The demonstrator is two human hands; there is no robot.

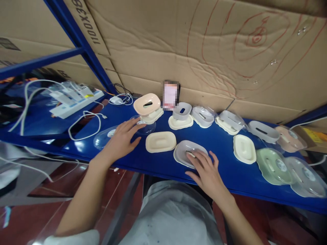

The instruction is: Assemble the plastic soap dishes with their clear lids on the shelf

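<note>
My left hand [122,139] is stretched forward with its fingers apart. Its fingertips reach the edge of a clear plastic lid [149,129] lying on the blue table. Behind that lid, a peach oval piece with a slot [139,105] rests on a cream base [154,117]. My right hand [205,168] lies over a grey soap-dish-like box [181,153], its fingers spread and the fingertips near the slot in the middle. Whether they press on it I cannot tell. Between the hands sits a cream oval tray [160,142]. Another clear lid [103,137] is left of my left hand.
Several similar grey, green and peach boxes [274,166] spread along the right side. A phone-like device [170,95] leans on the cardboard behind. At left are a power strip [76,103] and white cables [85,126]. A blue metal post [89,64] rises there.
</note>
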